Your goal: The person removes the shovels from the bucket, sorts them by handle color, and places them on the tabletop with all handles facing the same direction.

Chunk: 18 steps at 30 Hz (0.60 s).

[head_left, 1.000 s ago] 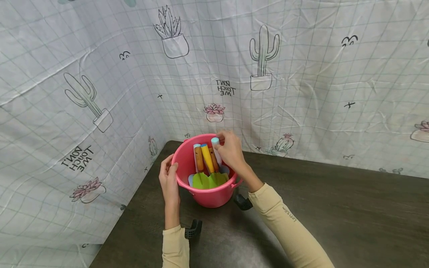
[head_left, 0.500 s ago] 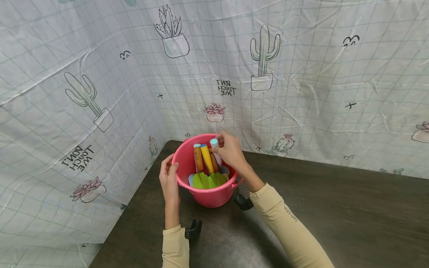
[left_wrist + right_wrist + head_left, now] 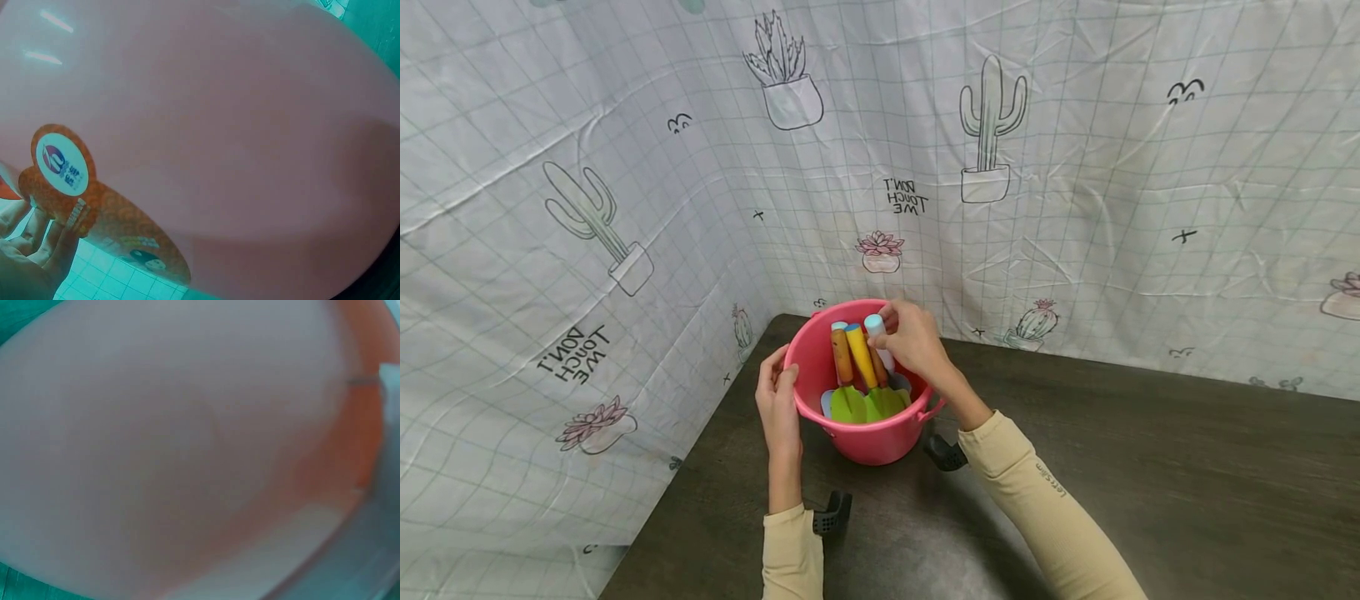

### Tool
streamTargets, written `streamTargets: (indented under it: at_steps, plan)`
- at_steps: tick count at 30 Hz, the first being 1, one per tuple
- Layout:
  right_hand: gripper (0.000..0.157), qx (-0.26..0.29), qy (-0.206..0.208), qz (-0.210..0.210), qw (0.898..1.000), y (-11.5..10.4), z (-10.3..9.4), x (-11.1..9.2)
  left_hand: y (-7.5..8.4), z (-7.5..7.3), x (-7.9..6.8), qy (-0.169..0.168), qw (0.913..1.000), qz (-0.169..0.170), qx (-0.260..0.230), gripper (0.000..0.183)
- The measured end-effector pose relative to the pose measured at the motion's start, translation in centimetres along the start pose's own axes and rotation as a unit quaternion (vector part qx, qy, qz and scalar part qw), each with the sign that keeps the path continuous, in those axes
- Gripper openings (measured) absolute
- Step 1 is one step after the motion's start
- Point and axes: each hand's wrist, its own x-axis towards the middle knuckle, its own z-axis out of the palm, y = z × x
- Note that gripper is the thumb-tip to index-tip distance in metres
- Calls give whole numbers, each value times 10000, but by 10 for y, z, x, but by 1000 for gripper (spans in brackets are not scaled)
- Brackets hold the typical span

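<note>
A pink bucket [image 3: 872, 442] stands on the dark table, several small garden tools inside. At its left rim my left hand [image 3: 777, 400] grips the edge, thumb over the inside. My right hand [image 3: 917, 342], over the right rim, pinches a white handle [image 3: 874, 323] with a pale blue end; the lower part of this tool is hidden among the others. Beside it lean a yellow handle [image 3: 861, 354] with a blue tip and a brown wooden handle [image 3: 842, 357]. Lime-green trowel blades [image 3: 847, 406] lie toward the near wall. The left wrist view shows fingers [image 3: 56, 240] against the bucket's label [image 3: 62, 159].
White sheets [image 3: 1075, 208] printed with cacti hang behind and to the left, close to the bucket. The dark tabletop [image 3: 1150, 442] stretches away to the right. In the right wrist view the bucket wall [image 3: 156, 425] fills most of the picture, blurred.
My right hand has shifted slightly left, tilting the white handle left with it. The yellow and brown handles have moved a little left too. The left hand and the bucket stay put.
</note>
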Motion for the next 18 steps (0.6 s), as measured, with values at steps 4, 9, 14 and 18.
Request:
streamTargets:
  at_steps: [4,9,14,18]
  plan:
    - [29,35,-35,27,10000,-1,0,-1,1,-1,0,7,10000,-14,-5,40]
    - [27,78,-4,-25,10000,-1,0,-3,1,-1,-1,11,10000,-33,12,40]
    - [24,187,109,-75,9997,-2,-1,-5,1,-1,-1,-5,10000,-20,9,39]
    - [23,396,208,-91,9990,-1,-4,-5,0,0,-1,-6,10000,-32,45,39]
